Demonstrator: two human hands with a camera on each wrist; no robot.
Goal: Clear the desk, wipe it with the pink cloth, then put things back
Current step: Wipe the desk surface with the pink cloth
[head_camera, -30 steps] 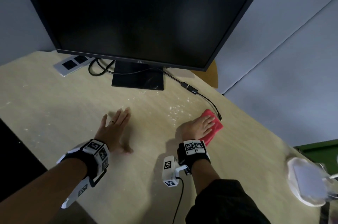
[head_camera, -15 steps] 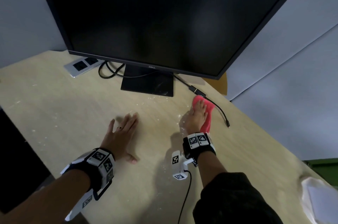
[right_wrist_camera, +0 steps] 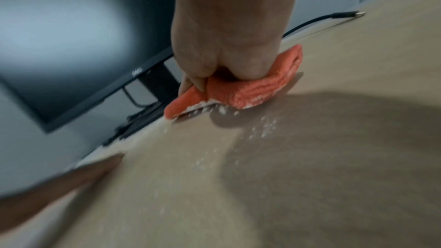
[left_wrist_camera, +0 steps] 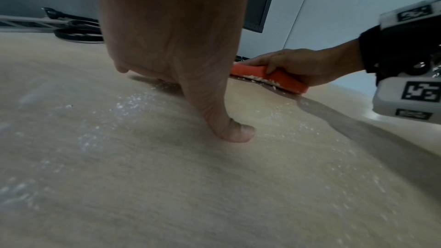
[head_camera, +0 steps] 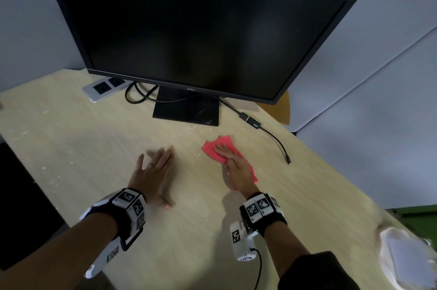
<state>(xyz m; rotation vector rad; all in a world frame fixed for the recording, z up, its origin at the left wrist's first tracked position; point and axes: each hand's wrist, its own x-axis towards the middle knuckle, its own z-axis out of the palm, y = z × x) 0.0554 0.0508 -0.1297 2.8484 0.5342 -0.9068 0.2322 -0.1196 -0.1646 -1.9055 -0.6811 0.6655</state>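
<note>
The right hand (head_camera: pixel 236 166) is laid flat on top of the pink cloth (head_camera: pixel 218 151), palm down. In the right wrist view the thumb hooks around the near edge of the fold, so it's got a light hold on it while pressing it into the surface (head_camera: pixel 71 147). The cloth is folded over into a thick pad with a ribbed texture, more salmon than pink in the close-ups. It sits a bit in front of the monitor (head_camera: pixel 194 29) stand's right corner. White crumbs are stuck along its bottom edge where it meets the wood, and more powdery white specks (left_wrist_camera: pixel 133 101) are scattered on the surface toward the left hand (head_camera: pixel 153 171).

The left hand is spread open, fingers straight and together, palm down on the surface, in front of the monitor stand and well apart from the cloth. The left wrist view shows the thumb tip touching the wood. It holds nothing. There's a ring on one finger.

Behind the cloth, a black cable with an adapter (head_camera: pixel 253 122) runs out from under the monitor, its loose end lying on the surface off to the monitor's right. A silver socket panel (head_camera: pixel 104 89) is set into the surface to the left of the stand, with looped black cables next to it.
</note>
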